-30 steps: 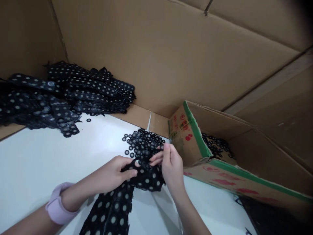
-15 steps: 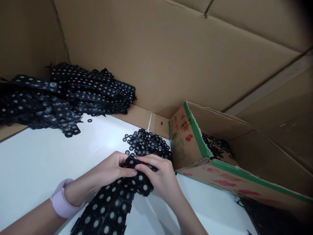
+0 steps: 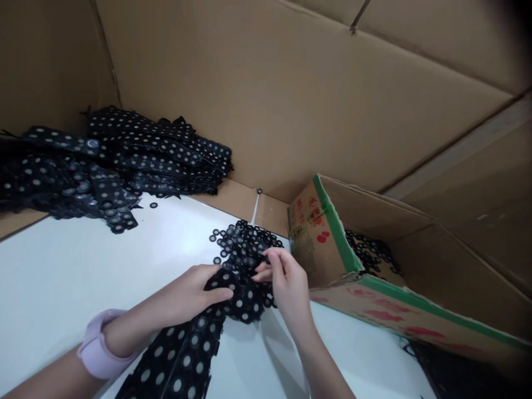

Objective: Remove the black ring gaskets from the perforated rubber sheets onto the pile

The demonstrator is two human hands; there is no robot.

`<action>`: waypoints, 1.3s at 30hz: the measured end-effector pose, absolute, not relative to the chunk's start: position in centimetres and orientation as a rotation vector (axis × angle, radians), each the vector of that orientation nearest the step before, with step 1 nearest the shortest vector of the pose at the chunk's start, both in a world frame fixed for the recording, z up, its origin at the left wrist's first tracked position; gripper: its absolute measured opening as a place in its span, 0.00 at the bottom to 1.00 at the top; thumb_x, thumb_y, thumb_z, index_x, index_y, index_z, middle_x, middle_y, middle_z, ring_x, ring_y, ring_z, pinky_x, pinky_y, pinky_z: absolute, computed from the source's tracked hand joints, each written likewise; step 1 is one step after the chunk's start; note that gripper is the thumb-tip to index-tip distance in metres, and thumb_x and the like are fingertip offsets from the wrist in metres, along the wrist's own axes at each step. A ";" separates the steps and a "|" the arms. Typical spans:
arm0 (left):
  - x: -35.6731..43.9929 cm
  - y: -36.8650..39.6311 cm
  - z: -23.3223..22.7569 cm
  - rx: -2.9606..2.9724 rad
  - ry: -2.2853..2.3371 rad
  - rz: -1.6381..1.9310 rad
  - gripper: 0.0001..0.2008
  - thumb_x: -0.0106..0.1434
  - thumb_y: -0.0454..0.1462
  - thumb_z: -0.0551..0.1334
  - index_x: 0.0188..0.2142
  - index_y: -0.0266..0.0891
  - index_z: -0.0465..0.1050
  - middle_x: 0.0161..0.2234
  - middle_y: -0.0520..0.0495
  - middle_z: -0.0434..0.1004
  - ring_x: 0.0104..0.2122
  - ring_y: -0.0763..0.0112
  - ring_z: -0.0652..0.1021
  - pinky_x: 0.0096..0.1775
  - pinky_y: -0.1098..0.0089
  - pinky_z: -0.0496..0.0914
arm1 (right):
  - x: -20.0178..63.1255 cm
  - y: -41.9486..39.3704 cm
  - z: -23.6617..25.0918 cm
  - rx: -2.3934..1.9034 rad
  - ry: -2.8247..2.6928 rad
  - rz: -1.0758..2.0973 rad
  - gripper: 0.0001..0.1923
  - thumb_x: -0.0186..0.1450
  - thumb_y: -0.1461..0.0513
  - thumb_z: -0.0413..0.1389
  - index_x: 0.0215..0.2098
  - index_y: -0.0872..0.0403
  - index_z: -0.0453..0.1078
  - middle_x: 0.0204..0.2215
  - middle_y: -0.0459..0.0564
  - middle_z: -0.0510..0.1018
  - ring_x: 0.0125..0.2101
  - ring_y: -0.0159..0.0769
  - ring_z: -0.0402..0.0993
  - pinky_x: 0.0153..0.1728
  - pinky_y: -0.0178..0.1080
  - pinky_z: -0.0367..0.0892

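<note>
Left hand (image 3: 189, 296) clamps the black punched strip (image 3: 195, 343) flat on the white table (image 3: 62, 277). Right hand (image 3: 286, 282) pinches the strip's top end, just beside the loose ring pile (image 3: 243, 246). Green-edged carton (image 3: 332, 260) at right lies tipped, black rings (image 3: 369, 252) inside. Strip stack (image 3: 103, 166) back left, against the cardboard wall (image 3: 270, 100).

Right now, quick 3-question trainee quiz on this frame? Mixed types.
1. True or false: both hands grip the same sheet.
2. Where do loose rings lie? A) on the table beside the box B) on the sheet stack
3. Which wrist wears the band?

Key: 1 true: left hand and right hand both pinch it. 2 A; more rings sit inside the box. 3 left.
</note>
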State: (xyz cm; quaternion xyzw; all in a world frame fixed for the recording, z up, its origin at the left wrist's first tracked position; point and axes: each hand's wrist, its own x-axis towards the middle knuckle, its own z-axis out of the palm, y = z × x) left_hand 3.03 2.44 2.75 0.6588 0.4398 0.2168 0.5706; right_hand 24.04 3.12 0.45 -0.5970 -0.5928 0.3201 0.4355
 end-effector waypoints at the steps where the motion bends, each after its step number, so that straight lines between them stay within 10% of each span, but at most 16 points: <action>1: 3.0 2.4 2.6 1.549 1.079 0.515 0.11 0.66 0.44 0.59 0.41 0.40 0.74 0.42 0.45 0.82 0.44 0.51 0.77 0.48 0.58 0.68 | 24.1 3.2 0.4 -1.480 -1.511 0.740 0.20 0.72 0.49 0.46 0.40 0.54 0.71 0.26 0.50 0.80 0.25 0.40 0.82 0.32 0.42 0.79; 7: 3.0 2.1 2.5 1.524 1.138 0.503 0.14 0.68 0.44 0.55 0.48 0.42 0.68 0.54 0.41 0.75 0.56 0.51 0.71 0.59 0.57 0.60 | 23.2 2.5 0.5 -1.374 -1.767 0.350 0.15 0.70 0.59 0.51 0.49 0.51 0.77 0.60 0.60 0.70 0.60 0.52 0.67 0.59 0.59 0.63; 15: 3.7 2.4 3.0 1.563 1.052 0.473 0.12 0.63 0.43 0.58 0.26 0.40 0.66 0.26 0.53 0.70 0.31 0.62 0.72 0.35 0.67 0.66 | 21.4 0.5 2.2 -1.029 -2.116 0.327 0.12 0.72 0.62 0.54 0.46 0.58 0.78 0.38 0.57 0.84 0.37 0.43 0.81 0.40 0.43 0.79; 25: 3.4 1.7 3.5 1.715 0.895 0.465 0.14 0.67 0.35 0.52 0.23 0.42 0.56 0.23 0.57 0.56 0.26 0.71 0.60 0.30 0.70 0.56 | 21.9 1.0 3.4 -1.256 -1.746 0.974 0.08 0.63 0.62 0.61 0.28 0.54 0.81 0.24 0.48 0.83 0.24 0.36 0.79 0.25 0.33 0.72; 39: 3.2 2.3 3.8 1.630 0.909 0.483 0.12 0.67 0.43 0.58 0.32 0.39 0.73 0.29 0.54 0.72 0.33 0.64 0.72 0.35 0.70 0.66 | 22.6 0.5 4.3 -1.011 -2.060 0.337 0.09 0.69 0.61 0.58 0.45 0.52 0.79 0.42 0.54 0.83 0.40 0.41 0.80 0.43 0.40 0.77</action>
